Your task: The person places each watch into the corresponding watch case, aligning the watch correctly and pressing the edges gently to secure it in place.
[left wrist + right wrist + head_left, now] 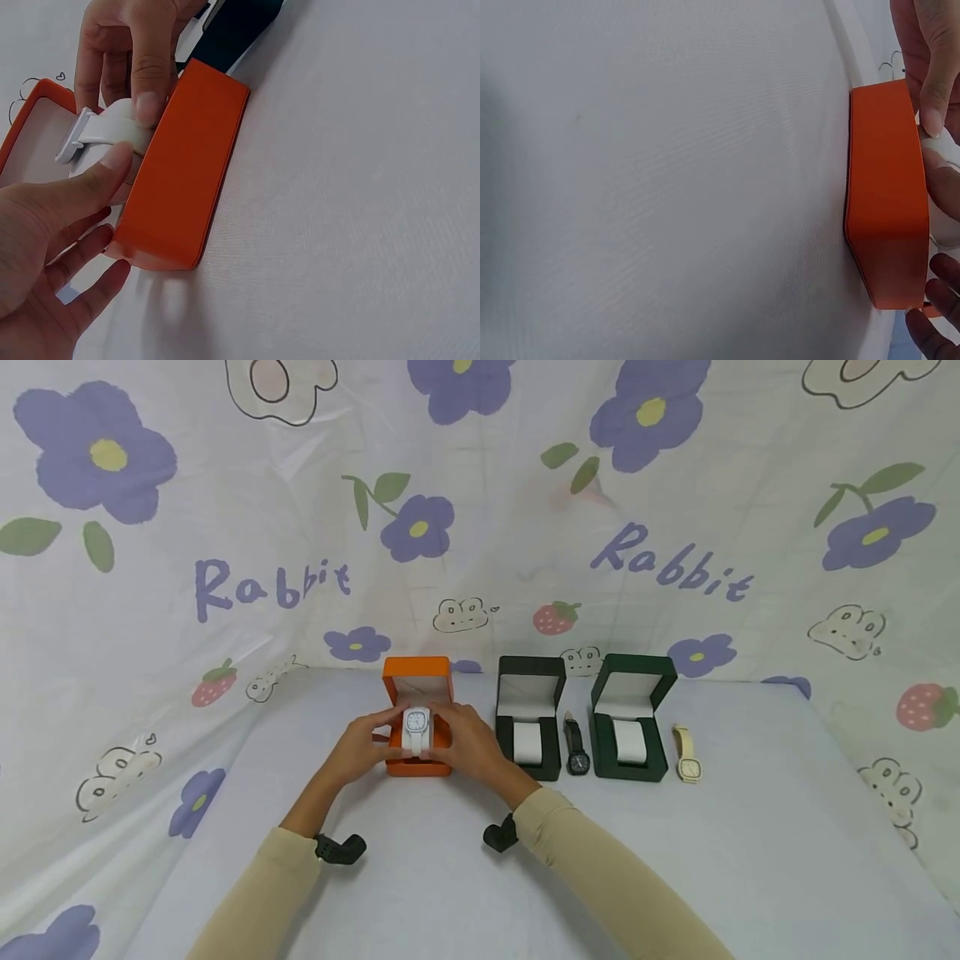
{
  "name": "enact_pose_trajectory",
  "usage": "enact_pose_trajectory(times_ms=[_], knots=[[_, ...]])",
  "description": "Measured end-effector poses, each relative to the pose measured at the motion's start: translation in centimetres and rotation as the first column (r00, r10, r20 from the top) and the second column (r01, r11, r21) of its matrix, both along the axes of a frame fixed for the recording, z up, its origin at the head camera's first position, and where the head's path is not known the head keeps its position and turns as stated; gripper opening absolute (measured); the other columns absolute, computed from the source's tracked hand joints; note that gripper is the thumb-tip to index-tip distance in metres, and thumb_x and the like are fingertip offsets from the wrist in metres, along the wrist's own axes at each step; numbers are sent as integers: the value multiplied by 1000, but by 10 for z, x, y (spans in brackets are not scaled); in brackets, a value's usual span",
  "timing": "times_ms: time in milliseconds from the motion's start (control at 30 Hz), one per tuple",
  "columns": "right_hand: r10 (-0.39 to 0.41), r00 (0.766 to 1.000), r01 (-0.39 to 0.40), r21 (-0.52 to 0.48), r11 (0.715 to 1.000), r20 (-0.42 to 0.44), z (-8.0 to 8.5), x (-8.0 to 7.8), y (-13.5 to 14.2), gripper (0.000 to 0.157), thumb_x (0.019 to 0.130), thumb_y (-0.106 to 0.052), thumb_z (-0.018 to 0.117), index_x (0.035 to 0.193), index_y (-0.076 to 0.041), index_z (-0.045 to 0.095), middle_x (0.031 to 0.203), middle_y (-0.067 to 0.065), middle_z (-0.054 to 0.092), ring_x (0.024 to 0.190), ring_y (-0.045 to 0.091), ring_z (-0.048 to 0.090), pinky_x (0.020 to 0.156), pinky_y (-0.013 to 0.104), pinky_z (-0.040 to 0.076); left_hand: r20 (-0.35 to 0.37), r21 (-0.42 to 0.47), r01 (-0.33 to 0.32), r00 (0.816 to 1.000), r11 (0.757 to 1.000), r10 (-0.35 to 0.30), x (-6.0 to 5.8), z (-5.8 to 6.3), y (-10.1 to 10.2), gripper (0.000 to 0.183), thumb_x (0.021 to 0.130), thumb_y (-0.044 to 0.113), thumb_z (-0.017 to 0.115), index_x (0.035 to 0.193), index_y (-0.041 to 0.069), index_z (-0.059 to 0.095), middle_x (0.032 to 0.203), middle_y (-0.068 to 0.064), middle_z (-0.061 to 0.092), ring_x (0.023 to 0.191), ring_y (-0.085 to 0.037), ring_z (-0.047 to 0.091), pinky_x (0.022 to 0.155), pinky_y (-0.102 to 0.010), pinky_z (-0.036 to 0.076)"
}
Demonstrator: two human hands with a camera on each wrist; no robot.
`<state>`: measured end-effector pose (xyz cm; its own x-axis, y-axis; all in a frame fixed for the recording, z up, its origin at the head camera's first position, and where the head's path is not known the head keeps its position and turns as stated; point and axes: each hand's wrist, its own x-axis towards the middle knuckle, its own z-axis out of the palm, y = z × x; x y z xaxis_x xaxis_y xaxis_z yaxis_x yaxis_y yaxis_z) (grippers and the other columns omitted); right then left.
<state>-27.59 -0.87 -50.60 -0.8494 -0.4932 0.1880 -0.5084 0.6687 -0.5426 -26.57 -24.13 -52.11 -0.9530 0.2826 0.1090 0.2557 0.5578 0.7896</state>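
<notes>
A white watch (416,721) with a squarish dial is wrapped round a white cushion inside the open orange box (418,768). My left hand (358,750) holds the watch from the left, its thumb on the white strap (105,129) low at the front. From the other side my right hand (471,745) grips it too, thumb pressed to the strap near the left thumb. The left hand's lower fingers spread beside the box's end in the left wrist view. In the right wrist view the orange box (889,195) partly hides both hands.
To the right stand an open black box (551,756) and an open dark green box (656,756), each with a white cushion. A black watch (577,752) lies between them, and a gold watch (687,760) lies right of the green box. A printed curtain (495,527) hangs behind.
</notes>
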Motion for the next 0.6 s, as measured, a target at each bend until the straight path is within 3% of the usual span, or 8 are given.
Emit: enact_pose_trajectory(times_ms=[233, 600], knots=[[-42, 999, 42, 48, 998, -5, -2, -1, -6, 83, 81, -40, 86, 150, -13, 50, 145, 8, 55, 113, 22, 52, 98, 35, 53, 9, 1, -6, 1000, 1000, 6, 0, -2, 2, 81, 83, 13, 86, 153, 15, 46, 152, -11, 51, 133, -34, 51, 101, -49, 53], [-52, 998, 50, 73, 996, 22, 4, 1, -10, 81, 81, -38, 86, 148, -9, 52, 148, 11, 52, 122, 25, 51, 105, 38, 50, 7, -84, -33, 999, 996, 34, 1, 1, 3, 80, 82, 14, 86, 152, 15, 48, 151, -13, 52, 129, -35, 52, 100, -47, 54]])
